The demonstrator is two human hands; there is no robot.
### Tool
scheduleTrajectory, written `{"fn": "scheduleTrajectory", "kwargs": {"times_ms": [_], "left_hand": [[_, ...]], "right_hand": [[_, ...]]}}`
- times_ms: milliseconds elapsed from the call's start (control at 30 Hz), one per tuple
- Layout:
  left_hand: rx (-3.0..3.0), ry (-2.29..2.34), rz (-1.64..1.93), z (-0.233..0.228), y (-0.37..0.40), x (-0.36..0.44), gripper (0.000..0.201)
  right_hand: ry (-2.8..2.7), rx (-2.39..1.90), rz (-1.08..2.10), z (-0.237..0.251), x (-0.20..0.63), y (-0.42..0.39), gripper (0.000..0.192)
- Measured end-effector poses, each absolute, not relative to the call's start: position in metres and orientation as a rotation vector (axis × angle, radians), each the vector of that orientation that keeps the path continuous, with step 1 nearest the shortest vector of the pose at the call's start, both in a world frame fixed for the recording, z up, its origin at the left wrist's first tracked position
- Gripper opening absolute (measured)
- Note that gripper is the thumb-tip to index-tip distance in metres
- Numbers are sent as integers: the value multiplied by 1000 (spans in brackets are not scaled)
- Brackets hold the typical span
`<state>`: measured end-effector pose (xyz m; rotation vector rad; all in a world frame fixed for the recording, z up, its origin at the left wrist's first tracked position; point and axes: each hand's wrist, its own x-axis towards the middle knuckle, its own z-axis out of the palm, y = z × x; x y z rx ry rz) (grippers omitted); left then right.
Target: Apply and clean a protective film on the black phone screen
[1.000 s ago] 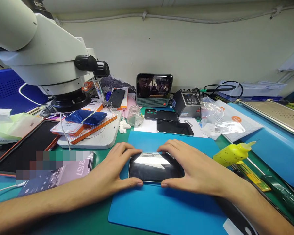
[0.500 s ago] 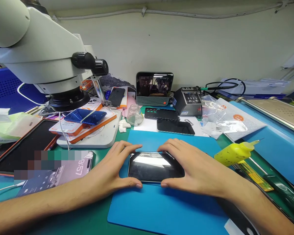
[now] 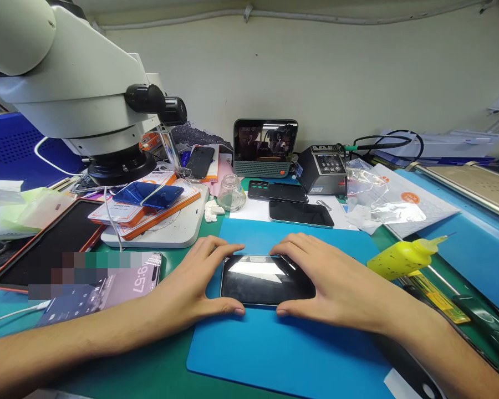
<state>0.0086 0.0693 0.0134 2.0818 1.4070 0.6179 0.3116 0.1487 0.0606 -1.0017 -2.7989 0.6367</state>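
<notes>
Both hands (image 3: 270,288) frame a phone (image 3: 267,287) on the mat (image 3: 283,354), microscope (image 3: 66,83) beside.

- The glossy black flat phone (image 3: 268,280) is showing a pale white glare streak.
- The bright blue rubber work mat (image 3: 283,349) is lying on a teal-green bench top (image 3: 149,377).
- The yellow plastic squeeze bottle (image 3: 401,257) is wearing dark speckles.
- The big white microscope head (image 3: 66,83) is carrying black knobs.
- The shiny deep-blue phone back (image 3: 147,195) is sitting on orange-edged white cards (image 3: 166,213).
</notes>
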Motion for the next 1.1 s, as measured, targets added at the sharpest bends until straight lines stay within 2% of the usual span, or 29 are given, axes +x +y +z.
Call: {"fn": "scheduleTrajectory", "kwargs": {"times_ms": [267, 500, 1100], "left_hand": [[2128, 1385, 685, 3, 71, 7, 92], [2124, 1392, 642, 8, 69, 8, 84], [2118, 1400, 672, 6, 68, 9, 84]], "right_hand": [[-2803, -1000, 624, 60, 313, 148, 73], [-2814, -998, 630, 58, 313, 149, 78], [-2824, -994, 624, 60, 311, 149, 81]]}}
